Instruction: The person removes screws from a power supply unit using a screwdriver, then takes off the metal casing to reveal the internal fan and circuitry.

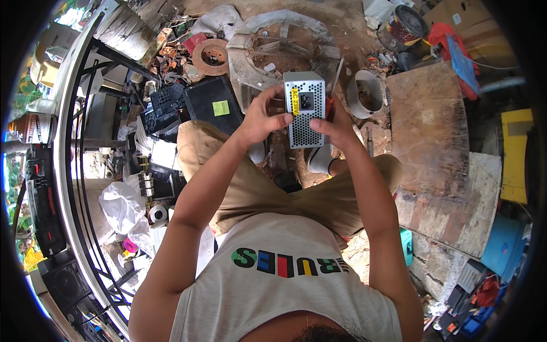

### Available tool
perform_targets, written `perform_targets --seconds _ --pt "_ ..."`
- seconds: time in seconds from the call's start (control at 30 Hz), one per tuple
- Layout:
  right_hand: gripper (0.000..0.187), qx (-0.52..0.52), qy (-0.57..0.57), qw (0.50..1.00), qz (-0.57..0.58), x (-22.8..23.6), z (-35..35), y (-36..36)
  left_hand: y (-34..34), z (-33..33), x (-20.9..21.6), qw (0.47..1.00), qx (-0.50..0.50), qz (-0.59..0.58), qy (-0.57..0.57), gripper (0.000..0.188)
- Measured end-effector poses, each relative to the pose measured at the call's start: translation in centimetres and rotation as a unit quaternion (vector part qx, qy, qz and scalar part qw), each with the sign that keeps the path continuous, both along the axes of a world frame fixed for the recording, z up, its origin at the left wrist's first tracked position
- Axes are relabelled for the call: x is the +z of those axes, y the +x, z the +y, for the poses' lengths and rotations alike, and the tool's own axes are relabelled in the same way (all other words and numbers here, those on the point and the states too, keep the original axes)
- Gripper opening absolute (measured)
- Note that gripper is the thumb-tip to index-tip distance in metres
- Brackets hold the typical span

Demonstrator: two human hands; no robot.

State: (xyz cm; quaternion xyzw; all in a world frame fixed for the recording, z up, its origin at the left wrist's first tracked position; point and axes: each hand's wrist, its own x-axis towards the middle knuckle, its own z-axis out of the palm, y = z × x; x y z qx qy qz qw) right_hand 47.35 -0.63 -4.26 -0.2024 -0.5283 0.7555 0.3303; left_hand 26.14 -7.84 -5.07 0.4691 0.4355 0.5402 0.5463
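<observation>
Nearest you: tan trousers (245,176), knees spread wide. Past them, the power supply unit (310,126) is held up between your hands over the earth floor (350,23), its perforated face with the socket (306,101) and yellow label (295,97) turned up toward you.

Left hand (261,119): grip pinching the unit's left edge, thumb at the front, fingers partly behind. Right hand (341,126): grip pinching the right edge, thumb on the grille; other fingers mostly hidden. A screwdriver (340,73) with a red handle rises by that hand, shaft pointing away; how firmly it is held, you cannot tell.

Step in hand looks like steadying and inspecting the unit. Best take its weight on the palms, thumbs light on the grille, and turn it slowly. Angle the shaft away from your left fingers and the vents.

Farther out: black flat panel (200,94) on the floor, left of the unit. Oval tub (354,104) just beside the far-left corner of the plywood board (427,131). Farther, a rusty disc (200,62); near the far right, a stained bucket (409,25).
</observation>
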Motion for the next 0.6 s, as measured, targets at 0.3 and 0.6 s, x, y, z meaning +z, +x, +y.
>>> perform_targets --seconds 0.3,0.6 --pt "0.085 -0.131 0.221 0.949 -0.183 -1.0 -2.2 -0.1 -1.8 -0.7 0.2 0.993 -0.071 -0.097 0.007 0.116" --pt "0.084 -0.121 0.363 0.908 -0.170 -1.0 -2.8 0.6 -3.7 1.5 9.3 0.859 -0.127 0.449 0.211 0.113"
